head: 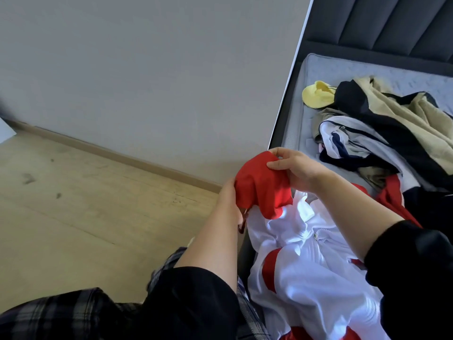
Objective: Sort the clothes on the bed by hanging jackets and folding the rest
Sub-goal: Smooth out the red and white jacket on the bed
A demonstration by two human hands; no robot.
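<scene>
Both left hand and right hand clamp fingers on the red jacket hood.

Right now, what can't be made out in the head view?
Head view:
- Left hand: fingers behind the hood.
- Jacket: hem cut off by bottom edge, partly behind the right sleeve.
- Pile: runs off right edge; overlapping garments, count unclear.
- Yellow item: partly under the pile.

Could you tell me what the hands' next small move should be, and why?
Probably lift the red-and-white jacket clear of the bed: the left hand and right hand hold its red top, and its zip marks it for hanging.
</scene>
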